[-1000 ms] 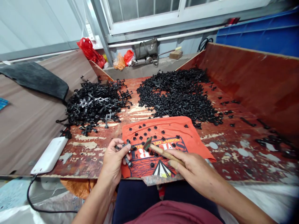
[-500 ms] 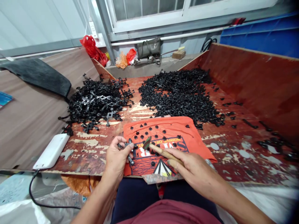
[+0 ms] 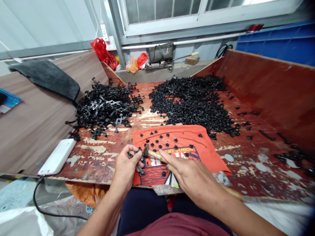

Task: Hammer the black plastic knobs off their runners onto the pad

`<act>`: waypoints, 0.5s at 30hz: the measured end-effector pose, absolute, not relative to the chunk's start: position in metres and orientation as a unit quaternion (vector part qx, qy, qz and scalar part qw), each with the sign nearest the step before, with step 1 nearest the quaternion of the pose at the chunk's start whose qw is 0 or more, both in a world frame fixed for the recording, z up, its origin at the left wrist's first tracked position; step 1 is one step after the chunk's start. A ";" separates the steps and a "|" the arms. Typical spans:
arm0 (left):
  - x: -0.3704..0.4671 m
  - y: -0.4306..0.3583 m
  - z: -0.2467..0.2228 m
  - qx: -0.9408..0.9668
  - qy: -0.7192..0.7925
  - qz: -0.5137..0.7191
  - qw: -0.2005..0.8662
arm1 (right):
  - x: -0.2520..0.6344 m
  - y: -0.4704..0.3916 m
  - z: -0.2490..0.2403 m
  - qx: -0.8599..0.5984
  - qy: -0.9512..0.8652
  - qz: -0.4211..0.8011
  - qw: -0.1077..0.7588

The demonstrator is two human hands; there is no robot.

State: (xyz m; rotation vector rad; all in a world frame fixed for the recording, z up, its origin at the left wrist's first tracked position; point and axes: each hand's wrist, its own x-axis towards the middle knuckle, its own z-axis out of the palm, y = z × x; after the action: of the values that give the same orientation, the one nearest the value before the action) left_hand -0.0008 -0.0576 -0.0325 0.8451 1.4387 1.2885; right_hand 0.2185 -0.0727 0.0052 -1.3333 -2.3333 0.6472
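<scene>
My left hand (image 3: 128, 165) pinches a small black linkage (image 3: 140, 169) of jointed arms at the left side of an orange cloth (image 3: 210, 154). In my right hand (image 3: 189, 173) is a hammer (image 3: 156, 155) with a wooden handle. Its dark head is right beside my left fingertips, over the linkage; whether they touch I cannot tell. Several small black round pieces (image 3: 167, 145) stand on the cloth around the hammer. My left fingers and thumb hide part of the linkage.
A heap of black linkages (image 3: 103, 106) lies at the back left, and a larger heap of small black parts (image 3: 194, 101) at the back right. A white power bank (image 3: 57, 156) with a cable rests at the left edge. A red board (image 3: 268, 78) walls the right side.
The hammer has moved left, from over the round pieces to beside my left fingertips. My left hand keeps the linkage in nearly the same place. The whole view has shifted slightly.
</scene>
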 end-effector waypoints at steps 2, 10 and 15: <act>-0.001 -0.057 -0.033 0.348 0.595 0.529 0.495 | 0.218 -0.072 0.006 -0.466 -0.831 0.224 0.205; -0.002 -0.057 -0.032 0.335 0.589 0.534 0.505 | 0.211 -0.066 0.010 -0.466 -0.854 0.186 0.137; -0.002 -0.057 -0.033 0.339 0.585 0.532 0.510 | 0.208 -0.065 0.010 -0.489 -0.846 0.182 0.112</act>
State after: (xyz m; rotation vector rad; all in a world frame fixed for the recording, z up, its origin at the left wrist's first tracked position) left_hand -0.0021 -0.0566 -0.0330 0.8154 1.4073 1.2808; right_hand 0.2080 -0.0646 0.0097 -1.4348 -2.4829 0.5341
